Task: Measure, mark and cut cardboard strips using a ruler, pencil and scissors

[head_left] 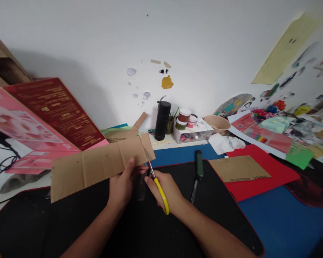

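The left hand (121, 188) pinches a cardboard strip (101, 161), some fingers hidden behind it; the right hand (171, 188) grips yellow-handled scissors (162, 194), their loops partly covered. From both hands, the strip lies toward ten o'clock.

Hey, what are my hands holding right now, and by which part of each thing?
The left hand holds the cardboard strip by its lower edge, near the scissors; the right hand holds those by the yellow handle.

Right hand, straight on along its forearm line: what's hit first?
Likely the fingers of the left hand holding the cardboard strip. Right hand grips scissors; depth is unclear, so the strip may come first.
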`<state>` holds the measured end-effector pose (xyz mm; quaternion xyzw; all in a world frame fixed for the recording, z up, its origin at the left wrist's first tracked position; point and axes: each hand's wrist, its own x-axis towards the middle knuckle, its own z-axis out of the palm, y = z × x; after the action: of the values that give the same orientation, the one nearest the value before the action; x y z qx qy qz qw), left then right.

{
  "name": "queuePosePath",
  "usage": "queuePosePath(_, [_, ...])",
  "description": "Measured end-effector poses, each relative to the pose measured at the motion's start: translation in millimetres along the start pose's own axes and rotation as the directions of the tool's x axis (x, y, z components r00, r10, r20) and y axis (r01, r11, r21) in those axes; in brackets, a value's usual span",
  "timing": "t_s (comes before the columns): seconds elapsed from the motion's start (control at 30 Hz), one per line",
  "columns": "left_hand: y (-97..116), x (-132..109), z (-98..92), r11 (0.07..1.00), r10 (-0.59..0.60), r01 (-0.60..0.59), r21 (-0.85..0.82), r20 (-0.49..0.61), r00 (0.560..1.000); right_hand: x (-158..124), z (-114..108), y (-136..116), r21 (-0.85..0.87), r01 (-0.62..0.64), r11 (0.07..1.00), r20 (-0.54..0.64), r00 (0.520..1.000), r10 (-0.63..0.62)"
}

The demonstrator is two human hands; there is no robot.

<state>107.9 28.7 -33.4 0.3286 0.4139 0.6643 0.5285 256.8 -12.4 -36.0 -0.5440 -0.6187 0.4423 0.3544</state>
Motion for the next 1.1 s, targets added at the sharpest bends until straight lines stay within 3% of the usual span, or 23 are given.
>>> queuePosePath(0.4, [0.5,-2.2,4.4,0.999,-0.023,0.022,-0.044,-0.014,1.0,4.7,4.0,3.0,-0.122,0.137,0.983,-0.08,0.986,-0.147])
queuePosePath(0.93, [1.8,-1.0,2.6,0.998,-0.032,0.031,-0.054,-0.013,0.999,2.9,8.1,9.1,-0.065,0.035,0.997,-0.055,0.998,-0.038])
queuePosePath(1.1, [3.4,-1.0,5.2,0.998,-0.034,0.033,-0.06,-0.012,0.999,2.9,8.7,9.0,-0.046,0.085,0.995,-0.08,0.993,-0.088])
